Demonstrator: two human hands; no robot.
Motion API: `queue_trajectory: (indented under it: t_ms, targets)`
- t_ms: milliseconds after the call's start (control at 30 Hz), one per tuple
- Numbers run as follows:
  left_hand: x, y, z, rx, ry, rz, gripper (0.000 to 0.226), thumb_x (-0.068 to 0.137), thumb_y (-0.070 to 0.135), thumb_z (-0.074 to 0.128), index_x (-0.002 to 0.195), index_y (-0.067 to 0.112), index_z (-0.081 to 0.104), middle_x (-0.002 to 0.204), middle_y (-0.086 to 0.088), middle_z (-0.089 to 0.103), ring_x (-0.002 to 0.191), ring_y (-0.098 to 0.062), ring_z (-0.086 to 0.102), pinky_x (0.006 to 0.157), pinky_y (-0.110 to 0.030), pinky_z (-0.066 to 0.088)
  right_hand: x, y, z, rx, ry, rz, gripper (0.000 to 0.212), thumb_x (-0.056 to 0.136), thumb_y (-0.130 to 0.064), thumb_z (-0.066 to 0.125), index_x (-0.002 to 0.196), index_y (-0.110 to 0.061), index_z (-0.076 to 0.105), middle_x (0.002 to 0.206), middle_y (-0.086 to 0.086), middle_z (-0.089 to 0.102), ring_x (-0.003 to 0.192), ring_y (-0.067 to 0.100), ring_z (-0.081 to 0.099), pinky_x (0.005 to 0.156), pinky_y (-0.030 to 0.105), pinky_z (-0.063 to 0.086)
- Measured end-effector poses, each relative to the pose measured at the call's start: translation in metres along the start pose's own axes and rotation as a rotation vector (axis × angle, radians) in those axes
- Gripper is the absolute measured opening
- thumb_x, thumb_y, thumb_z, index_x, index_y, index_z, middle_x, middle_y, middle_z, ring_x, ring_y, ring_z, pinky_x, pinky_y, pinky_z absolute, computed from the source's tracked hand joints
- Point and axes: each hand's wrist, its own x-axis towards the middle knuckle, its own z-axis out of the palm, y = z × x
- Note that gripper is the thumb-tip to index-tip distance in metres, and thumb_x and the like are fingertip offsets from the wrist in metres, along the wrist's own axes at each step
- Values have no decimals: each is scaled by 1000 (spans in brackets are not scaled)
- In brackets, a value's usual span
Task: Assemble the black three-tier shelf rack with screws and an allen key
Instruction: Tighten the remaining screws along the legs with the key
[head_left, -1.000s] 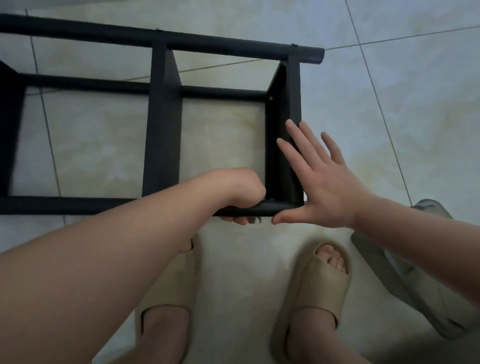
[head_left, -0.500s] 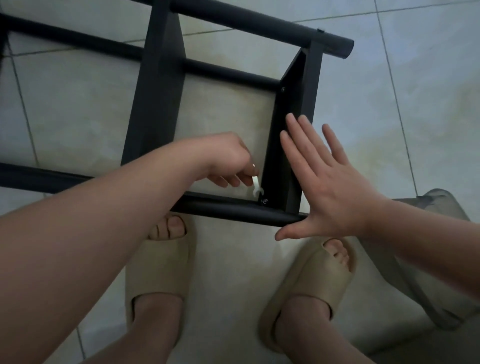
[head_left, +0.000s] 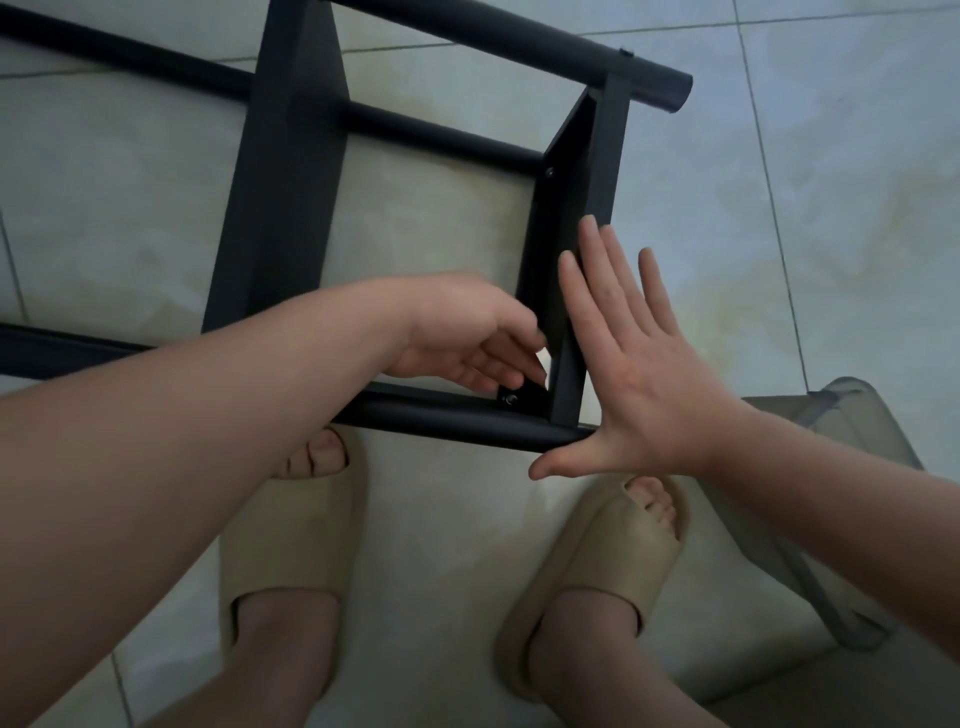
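The black shelf rack (head_left: 283, 171) lies on its side on the tiled floor. My right hand (head_left: 639, 374) presses flat, fingers straight, against the outer face of the end shelf panel (head_left: 597, 171), with the thumb under the near tube (head_left: 441, 415). My left hand (head_left: 467, 332) reaches inside the frame to the corner where that panel meets the near tube. Its curled fingers pinch a small pale metal piece, apparently the allen key (head_left: 543, 364). A screw head (head_left: 511, 399) shows in the corner bracket just below those fingers. A second screw (head_left: 549, 171) sits at the panel's far corner.
My feet in beige slippers (head_left: 291, 540) (head_left: 597, 566) stand right below the near tube. A grey fabric-and-frame object (head_left: 831, 431) lies on the floor at the right. Pale floor tiles (head_left: 831, 208) surround the rack.
My left hand has come up from gripping the near tube and moved inside the frame to the corner screw, with the pale key now showing. My right hand stays flat on the end panel.
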Motion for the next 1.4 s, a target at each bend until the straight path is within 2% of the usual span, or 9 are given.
queue_trajectory:
  t_ms: [233,500,700,967,1200,1400]
  targets:
    - [1,-1,0,93,13,54,8,96,20,61,91,18,67,89,-3,78,70,-8,70,75,-30,51,0,-1,-1,-1,-7,12,144,67,-100,40,158,7,4,166,29,-6,154,42,-10,123,64,0]
    - [-1,0,-2,27,10,25,6,95,24,64,96,20,68,92,-2,78,70,-8,69,77,-30,50,-1,-1,1,71,-1,14,144,68,-99,44,159,5,3,167,27,-8,155,41,-12,123,63,-2]
    - [0,1,-3,36,161,132,11,93,25,68,102,18,71,86,0,78,68,-5,64,76,-25,52,0,-1,1,91,-1,11,143,69,-97,45,159,6,2,167,26,-8,154,40,-14,123,63,-2]
    - [1,-1,0,95,121,139,7,97,26,64,96,22,69,85,2,77,69,-4,65,75,-26,51,0,-1,1,117,1,12,142,69,-96,47,159,5,3,167,26,-8,154,41,-13,123,64,-1]
    - [-2,-1,1,184,174,165,4,92,21,69,93,17,71,81,2,78,66,-4,63,71,-24,52,0,-3,0,118,-6,15,142,69,-95,48,159,5,4,166,27,-8,154,41,-13,123,65,0]
    - [-4,-2,0,71,138,160,4,92,22,68,94,18,70,86,-1,78,67,-5,65,75,-28,52,0,-2,1,128,2,13,141,69,-96,47,159,5,3,167,26,-9,154,41,-14,123,64,-1]
